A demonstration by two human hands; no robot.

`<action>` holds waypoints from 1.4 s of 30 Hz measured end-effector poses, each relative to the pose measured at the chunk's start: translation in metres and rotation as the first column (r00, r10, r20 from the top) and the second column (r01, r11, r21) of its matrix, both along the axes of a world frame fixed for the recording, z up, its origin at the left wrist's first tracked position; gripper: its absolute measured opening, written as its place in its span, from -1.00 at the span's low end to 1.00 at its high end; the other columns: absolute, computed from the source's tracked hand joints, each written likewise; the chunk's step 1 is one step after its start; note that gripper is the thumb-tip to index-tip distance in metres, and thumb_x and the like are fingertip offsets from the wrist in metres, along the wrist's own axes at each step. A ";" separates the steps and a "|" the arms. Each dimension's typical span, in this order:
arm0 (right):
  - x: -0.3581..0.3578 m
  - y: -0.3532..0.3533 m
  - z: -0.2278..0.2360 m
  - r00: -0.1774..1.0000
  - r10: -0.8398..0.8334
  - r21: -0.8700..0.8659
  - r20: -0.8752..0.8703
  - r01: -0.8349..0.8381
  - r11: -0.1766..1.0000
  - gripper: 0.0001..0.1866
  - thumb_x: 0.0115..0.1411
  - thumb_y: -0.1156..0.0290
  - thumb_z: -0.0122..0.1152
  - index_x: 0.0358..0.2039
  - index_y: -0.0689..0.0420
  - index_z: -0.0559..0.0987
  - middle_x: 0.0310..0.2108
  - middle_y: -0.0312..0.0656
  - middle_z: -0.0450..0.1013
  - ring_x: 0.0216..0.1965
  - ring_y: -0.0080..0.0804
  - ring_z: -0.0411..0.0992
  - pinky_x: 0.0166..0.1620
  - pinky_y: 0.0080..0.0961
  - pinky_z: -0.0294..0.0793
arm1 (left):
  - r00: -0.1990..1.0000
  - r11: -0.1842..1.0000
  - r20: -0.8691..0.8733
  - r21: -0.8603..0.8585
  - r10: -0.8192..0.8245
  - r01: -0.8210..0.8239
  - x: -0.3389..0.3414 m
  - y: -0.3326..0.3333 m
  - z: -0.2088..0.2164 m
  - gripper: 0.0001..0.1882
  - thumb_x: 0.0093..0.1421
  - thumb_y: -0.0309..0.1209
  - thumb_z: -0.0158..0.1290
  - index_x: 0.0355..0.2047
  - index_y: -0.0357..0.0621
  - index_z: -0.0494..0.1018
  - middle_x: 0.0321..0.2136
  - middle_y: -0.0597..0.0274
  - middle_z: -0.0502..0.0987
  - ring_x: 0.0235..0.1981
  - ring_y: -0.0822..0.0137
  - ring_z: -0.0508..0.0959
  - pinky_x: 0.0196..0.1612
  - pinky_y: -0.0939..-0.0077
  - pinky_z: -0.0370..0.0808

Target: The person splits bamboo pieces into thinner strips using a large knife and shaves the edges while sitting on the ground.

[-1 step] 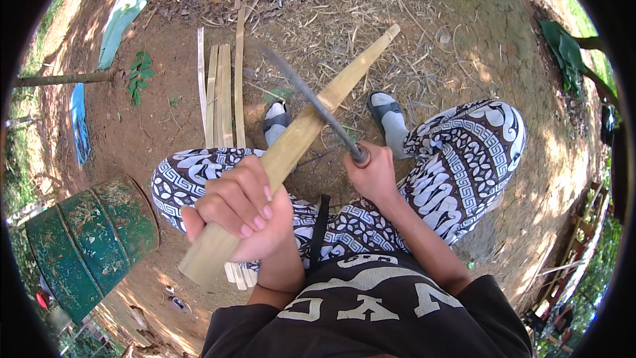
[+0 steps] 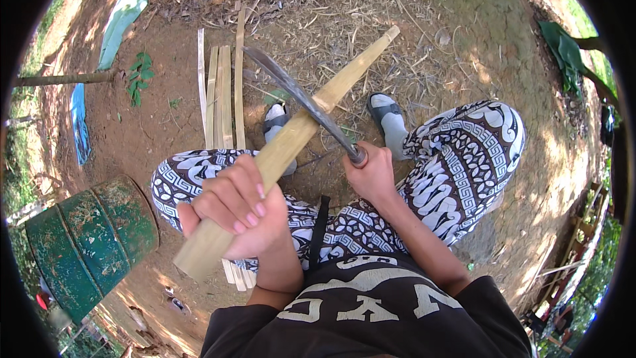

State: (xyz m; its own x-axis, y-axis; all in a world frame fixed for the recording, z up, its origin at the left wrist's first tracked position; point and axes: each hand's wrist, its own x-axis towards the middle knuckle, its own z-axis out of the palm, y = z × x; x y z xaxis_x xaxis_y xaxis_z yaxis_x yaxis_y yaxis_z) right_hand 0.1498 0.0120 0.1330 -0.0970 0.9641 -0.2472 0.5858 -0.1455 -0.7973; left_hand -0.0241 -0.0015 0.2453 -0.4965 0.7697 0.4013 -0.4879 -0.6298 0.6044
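Note:
My left hand (image 2: 235, 207) is wrapped round the lower end of a long pale bamboo slat (image 2: 285, 149), which slants up and away to the right. My right hand (image 2: 372, 171) is closed on the handle of a machete (image 2: 291, 85). Its dark, slightly curved blade crosses the slat, lying over it at a notched or scraped spot about midway along. The blade's tip points up and left. Several narrow bamboo strips (image 2: 226, 96) lie side by side on the ground beyond my left knee, and more pale strip ends (image 2: 240, 275) show below my left wrist.
A rusty green metal drum (image 2: 93, 242) lies at the left. A blue plastic piece (image 2: 80, 122), a wooden pole (image 2: 63, 80) and a large leaf (image 2: 126, 16) are at the far left. Bamboo shavings (image 2: 331, 10) litter the ground ahead. My sandalled feet (image 2: 391, 122) stand between.
The machete blade has turned to show more of its flat side, its tip shifting left. My left hand and the slat's near end have moved slightly left and down.

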 end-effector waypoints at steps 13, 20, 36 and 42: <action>0.005 0.020 -0.009 0.982 -0.158 0.012 0.101 0.158 0.987 -0.82 -0.04 0.47 0.23 -0.61 0.30 0.46 -0.71 0.09 0.37 -0.63 0.09 0.42 -0.47 -0.22 0.40 | 0.997 0.998 0.038 -0.017 0.067 -0.066 0.010 0.001 -0.001 -0.32 0.46 -0.12 -0.54 -0.82 0.05 0.20 -0.89 0.38 0.23 -0.86 0.45 0.19 -0.55 0.51 0.22; -0.010 0.001 0.055 0.991 0.052 0.079 -0.124 -0.042 0.996 -0.81 -0.02 0.47 0.22 -0.60 0.33 0.46 -0.72 0.10 0.35 -0.66 0.05 0.39 -0.48 -0.24 0.38 | 0.999 0.999 -0.028 0.023 0.035 -0.035 0.017 0.002 0.001 -0.30 0.46 -0.11 -0.52 -0.86 0.06 0.18 -0.92 0.37 0.22 -0.90 0.46 0.16 -0.62 0.54 0.19; -0.010 0.009 0.060 0.977 0.156 0.109 -0.144 -0.141 0.984 -0.81 -0.01 0.45 0.20 -0.62 0.31 0.44 -0.71 0.09 0.36 -0.66 0.02 0.42 -0.45 -0.20 0.39 | 0.956 0.974 -0.236 0.098 -0.175 0.202 0.003 0.006 -0.001 -0.31 0.41 -0.12 -0.42 -0.93 0.08 0.16 -0.96 0.43 0.22 -0.92 0.51 0.15 -0.61 0.59 0.18; 0.026 0.036 -0.029 0.958 -0.199 0.055 0.209 0.191 0.980 -0.82 0.02 0.39 0.18 -0.54 0.27 0.55 -0.61 0.13 0.47 -0.53 0.13 0.49 -0.35 -0.12 0.49 | 0.985 0.990 -0.129 0.076 -0.112 0.122 0.000 0.009 -0.002 -0.30 0.41 -0.13 -0.41 -0.94 0.09 0.16 -0.98 0.43 0.22 -0.94 0.51 0.12 -0.62 0.59 0.16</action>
State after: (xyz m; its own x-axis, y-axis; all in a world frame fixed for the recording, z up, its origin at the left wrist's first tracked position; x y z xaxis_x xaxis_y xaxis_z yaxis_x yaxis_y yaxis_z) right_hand 0.1761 0.0481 0.1043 0.1450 0.9671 -0.2090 0.7051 -0.2492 -0.6639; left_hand -0.0237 0.0078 0.2436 -0.3474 0.7807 0.5194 -0.4856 -0.6236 0.6126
